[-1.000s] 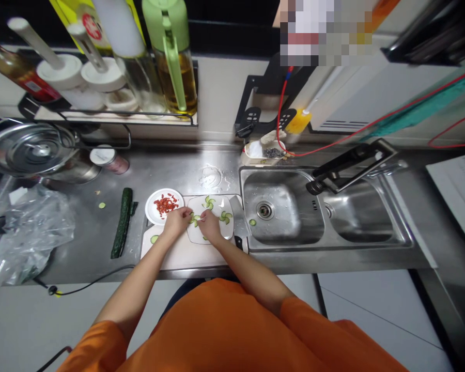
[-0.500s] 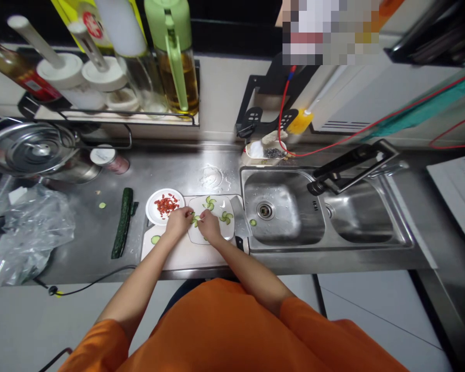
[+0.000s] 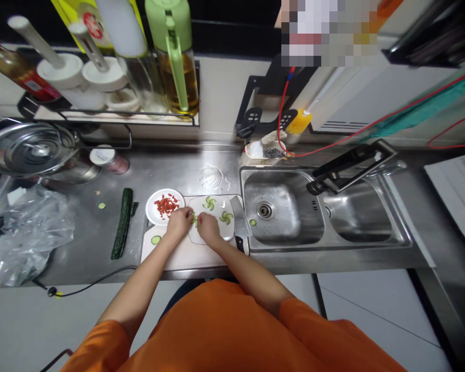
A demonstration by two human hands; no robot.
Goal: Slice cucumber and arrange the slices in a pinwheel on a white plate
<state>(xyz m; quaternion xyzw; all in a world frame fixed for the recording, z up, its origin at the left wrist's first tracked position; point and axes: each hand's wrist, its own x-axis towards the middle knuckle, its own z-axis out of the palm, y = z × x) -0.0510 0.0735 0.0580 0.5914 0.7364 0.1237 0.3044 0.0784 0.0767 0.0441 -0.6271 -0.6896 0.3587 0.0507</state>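
On the white cutting board (image 3: 186,258) sits a squarish white plate (image 3: 194,237) with thin cucumber slices (image 3: 227,217) fanned into small pinwheels. My left hand (image 3: 180,222) is closed in a pinch at the plate's left edge, its fingertips at a cluster of cucumber slices (image 3: 195,219). Across from it, my right hand (image 3: 208,229) is closed over the same cluster; its fingertips are partly hidden, and I cannot make out what they hold. A round white plate (image 3: 150,213) of small red berries (image 3: 166,205) stands just beyond my left hand. One cucumber slice (image 3: 155,239) lies on the board.
A knife (image 3: 241,219) lies between the square plate and the double sink (image 3: 287,206). Left of the board are a dark green cucumber (image 3: 122,222) and a clear plastic bag (image 3: 34,232). Bottles and jars fill a rack (image 3: 112,116) behind. A black faucet (image 3: 344,168) overhangs the sink.
My right hand has shifted very slightly left over the slices, and my left hand has turned a little. The plates and other things stay where they were.
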